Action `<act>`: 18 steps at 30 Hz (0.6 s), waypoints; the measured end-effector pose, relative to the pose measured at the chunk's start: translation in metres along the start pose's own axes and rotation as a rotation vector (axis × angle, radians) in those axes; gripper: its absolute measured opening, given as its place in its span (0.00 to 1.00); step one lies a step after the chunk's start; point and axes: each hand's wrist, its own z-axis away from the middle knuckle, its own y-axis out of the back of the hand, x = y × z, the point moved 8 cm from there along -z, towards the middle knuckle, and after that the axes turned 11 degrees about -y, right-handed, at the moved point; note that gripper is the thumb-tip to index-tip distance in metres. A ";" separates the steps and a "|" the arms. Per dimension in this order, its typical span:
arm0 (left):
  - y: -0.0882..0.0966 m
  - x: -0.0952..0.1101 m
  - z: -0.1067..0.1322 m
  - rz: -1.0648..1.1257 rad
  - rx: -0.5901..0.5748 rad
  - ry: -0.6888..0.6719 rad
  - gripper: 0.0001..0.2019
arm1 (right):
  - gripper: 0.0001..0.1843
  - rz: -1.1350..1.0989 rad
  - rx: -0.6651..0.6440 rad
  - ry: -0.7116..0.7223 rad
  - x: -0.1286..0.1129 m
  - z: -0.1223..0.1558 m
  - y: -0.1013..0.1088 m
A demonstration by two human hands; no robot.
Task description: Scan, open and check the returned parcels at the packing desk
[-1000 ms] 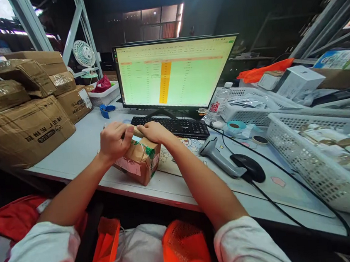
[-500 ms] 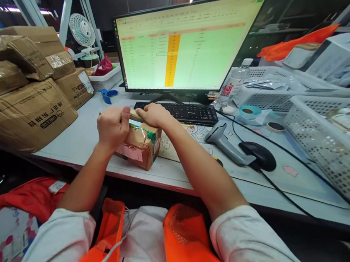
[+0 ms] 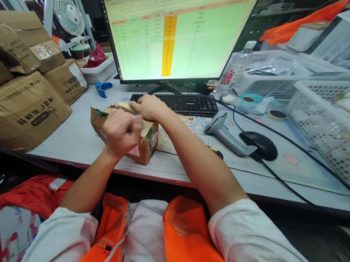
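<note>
Fingers of the left hand (image 3: 121, 130) clench, any hold too blurred to tell | right hand (image 3: 149, 107) grasps box (image 3: 147, 146) by its top | box sits near desk's (image 3: 70, 145) front edge, before keyboard (image 3: 192, 105) | looks light, stiff-walled, tape (image 3: 100, 113) slick; brace those lower sides | brown, creased, green-taped, pink label (image 3: 134, 151), ragged top
</note>
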 end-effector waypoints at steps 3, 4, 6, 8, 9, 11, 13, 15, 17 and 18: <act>0.013 -0.001 0.012 -0.084 0.190 0.060 0.26 | 0.32 -0.012 -0.012 -0.004 0.003 0.000 -0.001; 0.017 0.000 0.015 -0.096 0.236 0.070 0.25 | 0.32 -0.014 -0.016 -0.005 0.004 0.000 -0.002; 0.025 0.004 0.024 -0.095 0.287 0.068 0.24 | 0.32 -0.013 -0.011 0.000 0.005 -0.001 -0.002; 0.032 0.012 0.035 -0.076 0.259 0.044 0.23 | 0.32 -0.011 -0.018 0.015 0.005 -0.002 -0.002; 0.036 0.017 0.042 -0.063 0.217 0.033 0.22 | 0.31 -0.009 -0.023 0.019 0.005 -0.002 -0.003; 0.044 0.027 0.060 -0.030 0.098 0.026 0.21 | 0.31 0.002 -0.032 0.018 0.005 -0.002 -0.003; 0.054 0.035 0.073 0.015 -0.037 0.012 0.18 | 0.31 0.016 -0.031 0.018 0.005 -0.001 -0.003; 0.065 0.036 0.073 0.082 -0.181 -0.025 0.14 | 0.31 0.026 -0.023 0.032 0.003 0.000 -0.002; 0.069 0.021 0.054 0.187 -0.346 -0.038 0.12 | 0.32 0.031 -0.016 0.043 0.000 0.002 -0.001; 0.067 0.008 0.040 0.246 -0.435 -0.029 0.11 | 0.32 0.038 -0.013 0.044 0.000 0.002 -0.001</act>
